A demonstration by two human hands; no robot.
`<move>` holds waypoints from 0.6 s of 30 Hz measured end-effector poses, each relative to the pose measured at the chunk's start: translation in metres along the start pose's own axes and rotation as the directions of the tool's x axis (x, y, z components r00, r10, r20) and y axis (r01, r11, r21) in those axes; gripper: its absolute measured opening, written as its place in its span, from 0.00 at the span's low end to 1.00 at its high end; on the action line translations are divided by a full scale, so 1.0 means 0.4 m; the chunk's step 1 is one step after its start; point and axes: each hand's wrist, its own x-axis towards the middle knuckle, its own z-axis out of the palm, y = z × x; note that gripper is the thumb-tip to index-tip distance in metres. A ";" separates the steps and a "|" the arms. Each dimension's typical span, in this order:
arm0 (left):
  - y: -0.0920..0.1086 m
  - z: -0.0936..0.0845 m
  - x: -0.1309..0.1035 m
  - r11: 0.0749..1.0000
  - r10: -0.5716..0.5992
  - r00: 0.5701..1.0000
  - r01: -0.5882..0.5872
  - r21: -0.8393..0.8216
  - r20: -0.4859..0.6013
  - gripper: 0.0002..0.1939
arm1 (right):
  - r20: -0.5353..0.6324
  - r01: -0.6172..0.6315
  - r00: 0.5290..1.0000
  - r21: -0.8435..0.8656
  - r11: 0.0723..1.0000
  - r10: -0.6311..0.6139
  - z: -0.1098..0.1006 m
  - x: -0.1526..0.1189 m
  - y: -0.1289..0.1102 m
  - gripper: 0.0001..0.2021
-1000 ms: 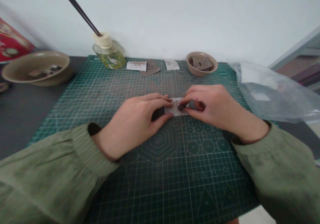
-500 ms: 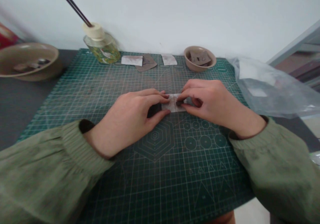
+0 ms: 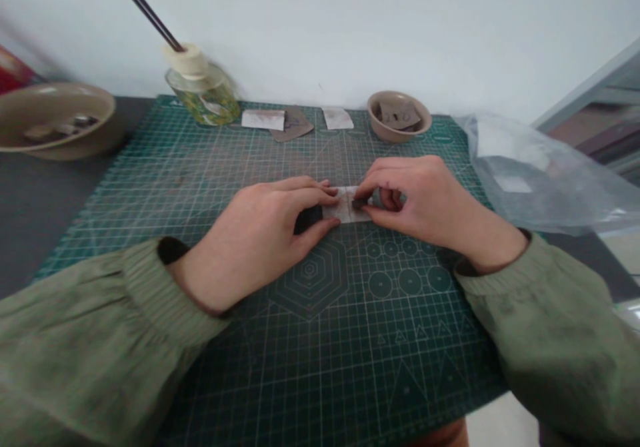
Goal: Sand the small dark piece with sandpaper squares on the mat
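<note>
A small whitish strip (image 3: 344,208) lies flat on the green cutting mat (image 3: 310,367), between my two hands. My left hand (image 3: 265,234) rests at the strip's left end, with thumb and fingers apart and their tips on its edges. Between the thumb and fingertips of my right hand (image 3: 420,200) is a small dark piece (image 3: 359,203), held against the right part of the strip. The strip's right end is partly hidden by my right hand.
Along the back stand a glass bottle (image 3: 210,97) with dark sticks, two white pieces (image 3: 263,119) (image 3: 337,118), a brown scrap (image 3: 295,126) and a small bowl (image 3: 395,132). A larger bowl (image 3: 75,144) is at the left, a clear plastic bag (image 3: 545,187) at the right.
The fingers of my right hand have shifted slightly, and the dark piece shows more clearly between them. My left hand holds its place.
</note>
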 end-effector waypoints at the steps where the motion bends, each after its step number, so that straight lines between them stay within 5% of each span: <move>1: -0.001 0.000 0.000 1.000 0.002 1.000 -0.002 -0.001 0.001 0.14 | 0.004 0.003 1.000 -0.002 1.000 -0.003 0.001 0.001 -0.001 0.06; 18: 0.002 -0.002 -0.002 1.000 0.014 1.000 -0.014 -0.006 -0.009 0.14 | -0.009 0.047 0.999 -0.011 0.999 -0.047 0.009 0.003 -0.002 0.06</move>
